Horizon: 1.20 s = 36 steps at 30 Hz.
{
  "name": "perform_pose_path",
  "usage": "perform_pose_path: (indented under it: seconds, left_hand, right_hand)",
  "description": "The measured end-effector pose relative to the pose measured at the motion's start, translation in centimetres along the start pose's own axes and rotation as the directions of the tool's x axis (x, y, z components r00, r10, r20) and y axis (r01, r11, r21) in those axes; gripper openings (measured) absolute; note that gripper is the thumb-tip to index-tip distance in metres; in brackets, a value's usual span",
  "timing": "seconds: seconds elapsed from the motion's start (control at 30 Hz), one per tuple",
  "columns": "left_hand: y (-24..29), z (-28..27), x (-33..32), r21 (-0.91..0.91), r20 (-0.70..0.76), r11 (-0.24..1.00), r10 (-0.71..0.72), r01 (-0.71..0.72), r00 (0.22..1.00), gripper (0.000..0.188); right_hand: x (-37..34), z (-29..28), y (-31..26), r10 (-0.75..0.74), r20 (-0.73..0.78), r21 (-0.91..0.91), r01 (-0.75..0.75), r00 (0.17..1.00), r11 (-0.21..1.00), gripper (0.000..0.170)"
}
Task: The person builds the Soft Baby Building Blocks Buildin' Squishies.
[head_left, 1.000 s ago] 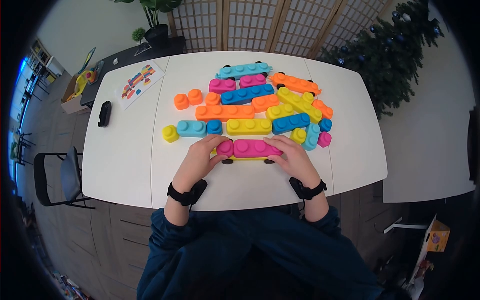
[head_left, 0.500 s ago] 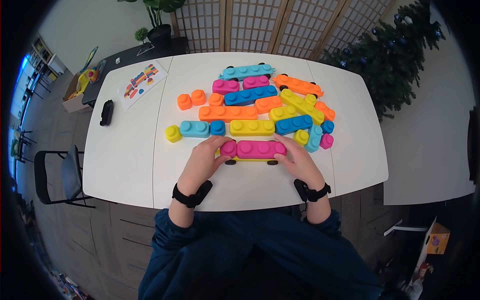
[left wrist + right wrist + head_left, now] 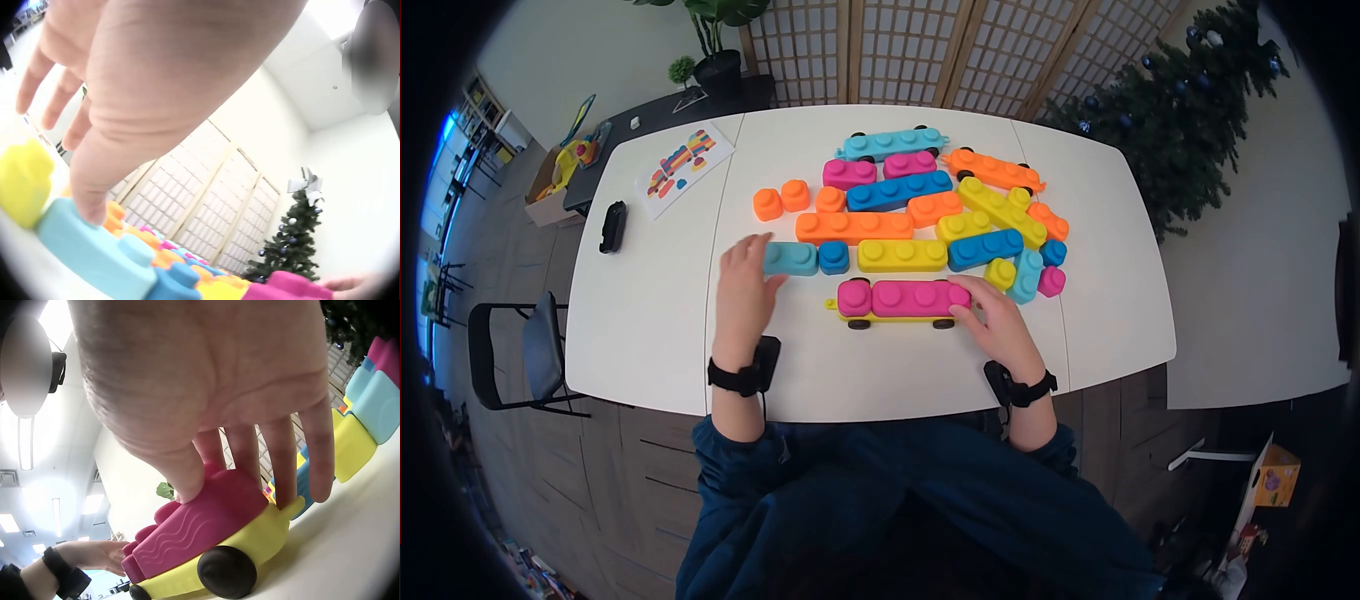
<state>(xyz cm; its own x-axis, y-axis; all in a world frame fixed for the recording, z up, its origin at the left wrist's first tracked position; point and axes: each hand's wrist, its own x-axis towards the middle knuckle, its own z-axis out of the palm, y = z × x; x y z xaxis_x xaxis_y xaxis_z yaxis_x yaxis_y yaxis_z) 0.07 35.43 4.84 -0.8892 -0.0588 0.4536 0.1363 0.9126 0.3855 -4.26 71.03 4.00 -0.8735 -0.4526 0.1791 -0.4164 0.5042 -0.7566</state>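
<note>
My left hand [image 3: 745, 290] hovers at the left end of the block rows with its fingers spread. Its thumb overlaps a light-blue block [image 3: 94, 250] in the left wrist view, and a small yellow block [image 3: 25, 184] stands just left of that. In the head view the hand hides this yellow block. My right hand [image 3: 1005, 325] holds the right end of a long pink block [image 3: 920, 299], thumb on the near side and fingers behind. This block and a small pink block [image 3: 854, 297] sit on a yellow wheeled base [image 3: 265, 531] with black wheels.
Behind the car lie a yellow block [image 3: 902, 256], a small blue block [image 3: 833, 258] and several others in rows. Light-blue [image 3: 890, 143] and orange [image 3: 995, 170] wheeled bases stand at the back. A picture sheet [image 3: 685, 165] and black case [image 3: 613, 227] lie at the left.
My left hand has let go of the small pink block end and moved left to the light-blue block. The right hand keeps its hold on the long pink block.
</note>
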Motion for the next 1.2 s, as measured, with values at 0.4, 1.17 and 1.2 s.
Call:
perform_pose_path:
  seconds: [0.4, 1.17, 1.2]
  left_hand:
    - [-1.4, -3.2, 0.8, -0.130, 0.048, 0.945, -0.295, 0.299, 0.954, 0.050]
    - [5.7, 0.7, 1.0, -0.513, 0.247, 0.858, 0.152, -0.004, 0.957, 0.059]
    - [4.5, 0.6, 1.2, -0.513, 0.247, 0.858, 0.154, -0.006, 0.957, 0.059]
  right_hand:
    - [0.3, 0.6, -0.1, -0.007, 0.012, 0.041, 0.007, 1.000, 0.999, 0.040]
    - [0.5, 0.9, -0.5, -0.018, 0.029, 0.040, 0.017, 0.999, 0.999, 0.040]
    - [0.6, 0.8, -0.5, -0.024, 0.028, 0.035, 0.023, 0.999, 0.999, 0.040]
